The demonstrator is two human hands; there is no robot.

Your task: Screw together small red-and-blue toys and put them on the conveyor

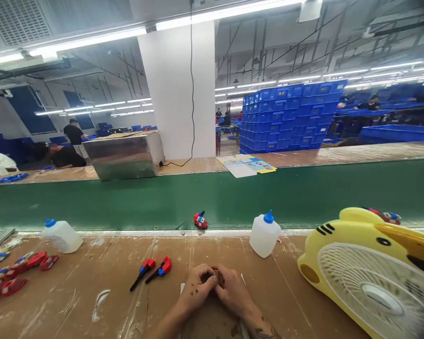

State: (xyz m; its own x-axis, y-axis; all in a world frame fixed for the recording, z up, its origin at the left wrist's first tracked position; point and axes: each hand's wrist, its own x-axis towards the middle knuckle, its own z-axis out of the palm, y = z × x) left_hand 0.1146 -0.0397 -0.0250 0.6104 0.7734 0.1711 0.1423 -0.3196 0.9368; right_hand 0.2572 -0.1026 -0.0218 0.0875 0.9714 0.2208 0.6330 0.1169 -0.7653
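Note:
My left hand and my right hand meet above the brown work surface, fingers curled and fingertips together. Whatever they may pinch is hidden behind the fingers. Left of my hands lie two small red-and-black toy parts with blue bits, a nearer one and another. Beyond the hands, a red, blue and white toy piece sits at the near edge of the green belt. Several red toy pieces are heaped at the far left.
A white bottle with a blue spout stands right of centre, and a similar bottle leans at left. A yellow animal-shaped fan fills the right side. Across the belt are a metal box, printed sheets and stacked blue crates.

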